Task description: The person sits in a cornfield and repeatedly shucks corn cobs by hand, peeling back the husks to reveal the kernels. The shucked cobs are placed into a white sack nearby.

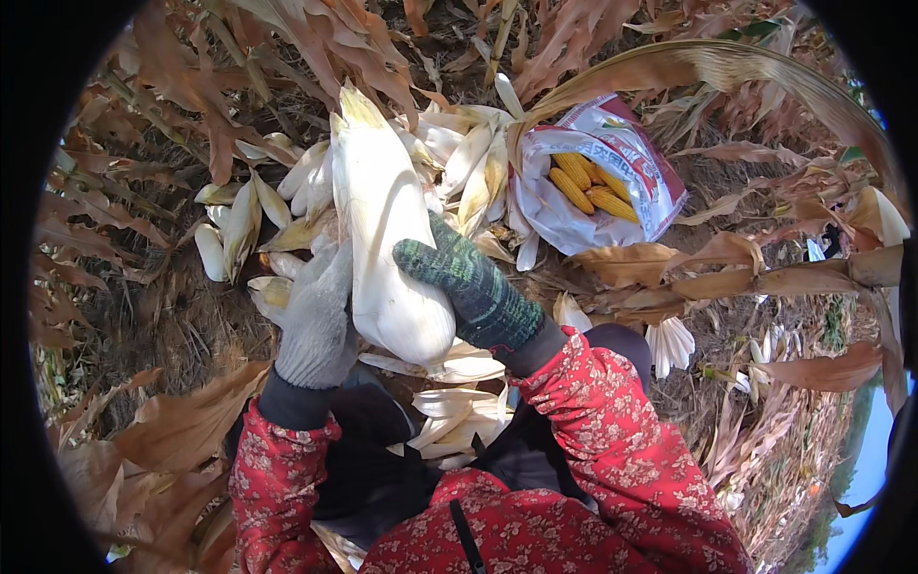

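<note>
An ear of corn in its pale, dry husk (387, 220) stands nearly upright before me, its tip pointing away. My left hand (317, 316), in a white knit glove, closes on its left side near the base. From the right, my right hand (478, 287), in a dark green patterned glove, wraps round its lower part with the thumb lying across the front. The fingers behind the ear are hidden. Beyond it lies a pile of husked ears and loose husks (459, 158).
A white and red sack (650, 172) with several bare yellow cobs (593, 187) lies open at the far right. Dry corn stalks and leaves (708, 67) surround the spot, one stalk (803, 277) crossing at right. Peeled husks (454, 421) lie between my legs.
</note>
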### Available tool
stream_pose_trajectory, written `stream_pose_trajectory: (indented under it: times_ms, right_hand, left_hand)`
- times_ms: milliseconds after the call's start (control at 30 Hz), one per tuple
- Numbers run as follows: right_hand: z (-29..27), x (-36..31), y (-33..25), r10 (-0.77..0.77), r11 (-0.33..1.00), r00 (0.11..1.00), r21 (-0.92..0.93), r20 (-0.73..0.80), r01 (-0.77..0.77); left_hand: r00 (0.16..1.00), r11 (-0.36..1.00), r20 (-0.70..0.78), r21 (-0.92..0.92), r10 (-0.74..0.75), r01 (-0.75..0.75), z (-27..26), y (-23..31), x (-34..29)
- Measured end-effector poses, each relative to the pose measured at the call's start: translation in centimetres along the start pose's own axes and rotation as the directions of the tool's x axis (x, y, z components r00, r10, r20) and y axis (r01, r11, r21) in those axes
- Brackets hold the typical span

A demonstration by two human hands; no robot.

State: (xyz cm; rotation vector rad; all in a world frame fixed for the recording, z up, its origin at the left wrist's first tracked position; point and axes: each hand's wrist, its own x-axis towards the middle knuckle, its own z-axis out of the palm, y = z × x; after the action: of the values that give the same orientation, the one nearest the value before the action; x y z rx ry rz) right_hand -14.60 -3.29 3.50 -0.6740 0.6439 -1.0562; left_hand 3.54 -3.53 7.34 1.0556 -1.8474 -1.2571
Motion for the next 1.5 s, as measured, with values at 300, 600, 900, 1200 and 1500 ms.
stream_pose_trajectory:
  times_ms: [300,600,900,1200,1500]
  right_hand:
    - [-1.5,1.0,1.3,-0.189,0.873,0.978,-0.471,-0.085,0.127]
    - [-0.6,0.8,4.3,0.122,0.855,0.986,0.492,0.113,-0.162]
    - [-5.1,-0.1,7.7,0.124,0.74,0.986,0.653,0.108,-0.165]
    - [-5.3,0.9,1.8,0.058,0.837,0.982,0.545,-0.18,0.051]
    - [-3.7,-0.1,-0.2,-0.139,0.846,0.988,0.511,-0.062,0.152]
  left_hand:
    - [0.924,0.714,-0.215,-0.695,-0.317,0.083,1.1,-0.6,1.0]
    - [0.949,0.757,-0.206,-0.652,-0.238,0.048,-0.9,1.2,0.4]
    - [0.87,0.766,0.489,-0.536,-0.061,0.355,-0.5,2.8,-3.8]
    - [0.549,0.697,0.817,0.29,0.176,-0.656,7.5,-2.3,-6.0]
    - [0.968,0.987,-0.22,0.13,0.117,-0.089,6.5,0.9,-2.3]
